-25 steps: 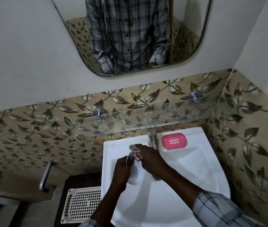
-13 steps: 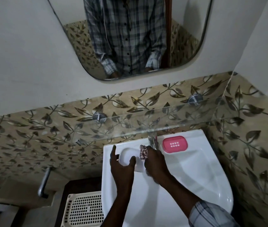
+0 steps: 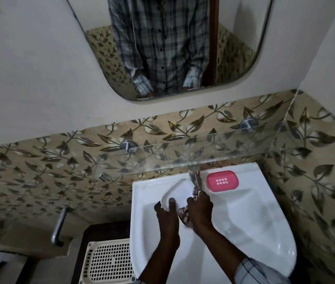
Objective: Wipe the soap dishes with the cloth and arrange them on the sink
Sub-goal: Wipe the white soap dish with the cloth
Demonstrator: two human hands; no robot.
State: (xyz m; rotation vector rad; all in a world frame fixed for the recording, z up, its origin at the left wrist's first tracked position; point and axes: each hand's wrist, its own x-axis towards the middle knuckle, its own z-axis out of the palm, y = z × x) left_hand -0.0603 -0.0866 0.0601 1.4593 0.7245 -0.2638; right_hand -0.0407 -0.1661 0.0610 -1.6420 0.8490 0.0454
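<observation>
My left hand (image 3: pixel 167 215) grips the near end of a white soap dish (image 3: pixel 175 190), held over the back left of the white sink (image 3: pixel 244 218). My right hand (image 3: pixel 200 210) holds a patterned cloth (image 3: pixel 184 214) bunched against the dish's right side; one end of the cloth sticks up by the tap. A pink soap dish (image 3: pixel 222 181) lies flat on the sink's back ledge, right of the tap, apart from both hands.
A chrome tap (image 3: pixel 195 177) stands at the sink's back centre. A glass shelf (image 3: pixel 183 152) on metal brackets overhangs the sink. A cream perforated basket (image 3: pixel 109 261) sits low to the left, by a metal handle (image 3: pixel 59 228). A mirror hangs above.
My left hand, open over the white dish half a second ago, now grips it from the near end. My right hand with the cloth has stayed pressed at the dish's right side.
</observation>
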